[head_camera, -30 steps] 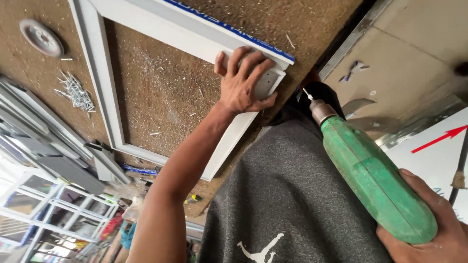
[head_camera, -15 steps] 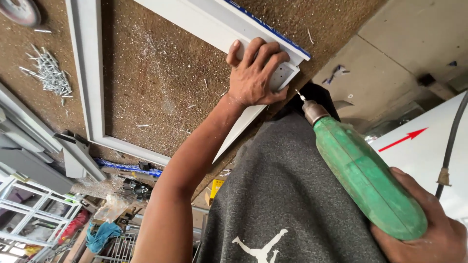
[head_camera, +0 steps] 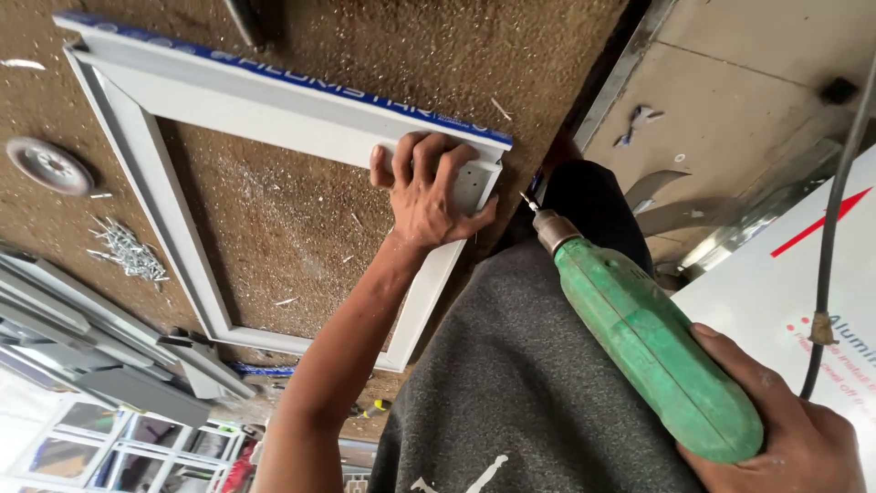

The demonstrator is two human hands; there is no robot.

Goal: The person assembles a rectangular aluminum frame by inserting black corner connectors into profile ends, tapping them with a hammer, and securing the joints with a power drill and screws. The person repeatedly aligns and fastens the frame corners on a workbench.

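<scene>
White frame [head_camera: 274, 105], blue-edged; left hand [head_camera: 427, 194] pressing corner; green drill [head_camera: 652, 342].

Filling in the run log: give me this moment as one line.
left hand: pressing frame corner | white frame: flat on workbench | right hand: gripping green drill | drill bit: just off frame corner

My head has turned, bringing the whole white frame [head_camera: 274, 119] into view; my green drill [head_camera: 639, 329] has drawn closer to its corner.

Pile of loose screws [head_camera: 128, 251], round metal disc [head_camera: 47, 166], stacked grey profiles [head_camera: 82, 342], black cable [head_camera: 835, 228]
</scene>
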